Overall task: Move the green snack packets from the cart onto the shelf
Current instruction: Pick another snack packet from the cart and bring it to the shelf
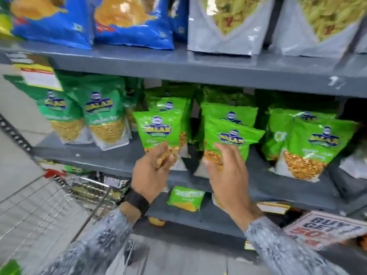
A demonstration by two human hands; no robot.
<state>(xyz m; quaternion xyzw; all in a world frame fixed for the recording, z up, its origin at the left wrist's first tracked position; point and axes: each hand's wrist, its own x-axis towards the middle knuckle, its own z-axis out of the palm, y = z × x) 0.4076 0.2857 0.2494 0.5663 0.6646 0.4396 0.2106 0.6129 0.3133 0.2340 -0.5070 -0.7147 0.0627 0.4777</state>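
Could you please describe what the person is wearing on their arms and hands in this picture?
Both hands are bare, without gloves. The left hand has a wide black band around its wrist. Both arms wear long sleeves of grey fabric with a mottled dark-and-white pattern, the right hand emerging from a close-fitting patterned grey cuff.

Grey metal shelving (198, 66) across the whole far side, boards running left to right and rising toward the right. Blue bags (129, 20) and clear-fronted grey pouches (228, 26) on the top board. Yellow-and-white price tag (39, 76) hanging at far left. Pale tiled floor (17, 116) at left. Printed offer sign (325, 229) leaning low at right. Bright, even light; edges blurred.
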